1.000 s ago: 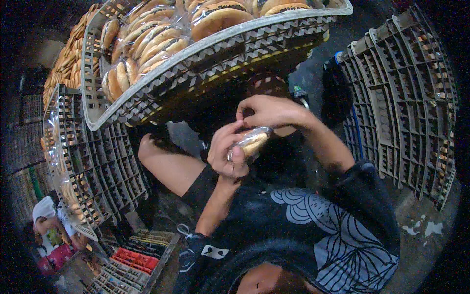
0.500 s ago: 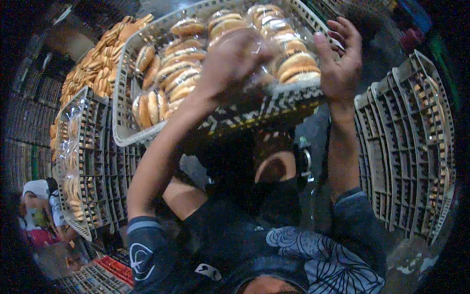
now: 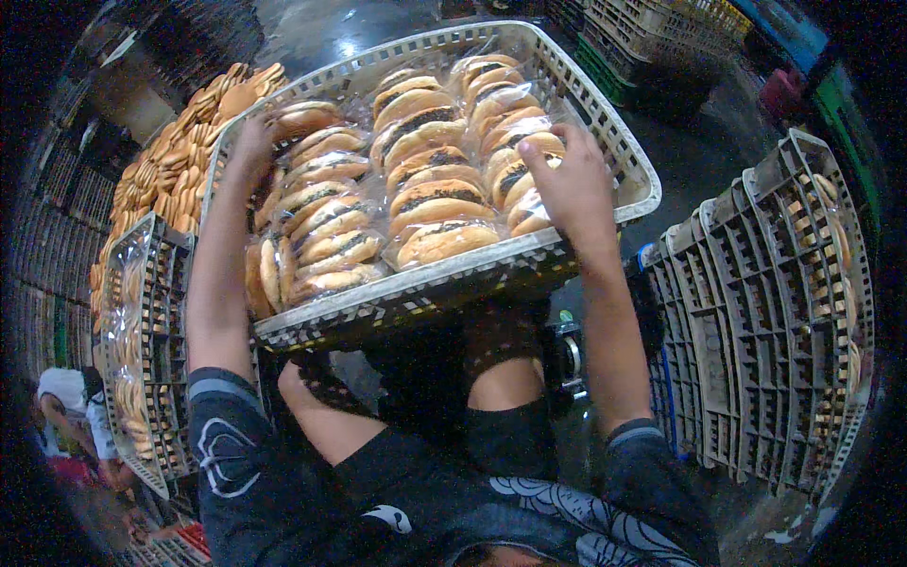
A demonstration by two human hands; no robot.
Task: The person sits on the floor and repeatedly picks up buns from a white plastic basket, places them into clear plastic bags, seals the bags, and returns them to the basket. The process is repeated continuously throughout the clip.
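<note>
Two hands (image 3: 250, 153) (image 3: 583, 189), three long bun rows (image 3: 439, 194)

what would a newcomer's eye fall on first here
Probably the pale crate of wrapped, dark-filled buns at upper centre, with the left hand at its left side and the right hand over its right row. Next, perhaps, the golden bun heap at upper left and the stacked crates at right.

At upper centre, a pale grey slotted plastic crate (image 3: 588, 109) holds rows of clear-wrapped golden buns with dark filling (image 3: 439, 203); the blurred bare left hand (image 3: 251, 146) is at its left side, the bare right hand (image 3: 578, 189) over the right row. Unwrapped golden-brown buns (image 3: 170, 180) lie heaped at upper left.
</note>
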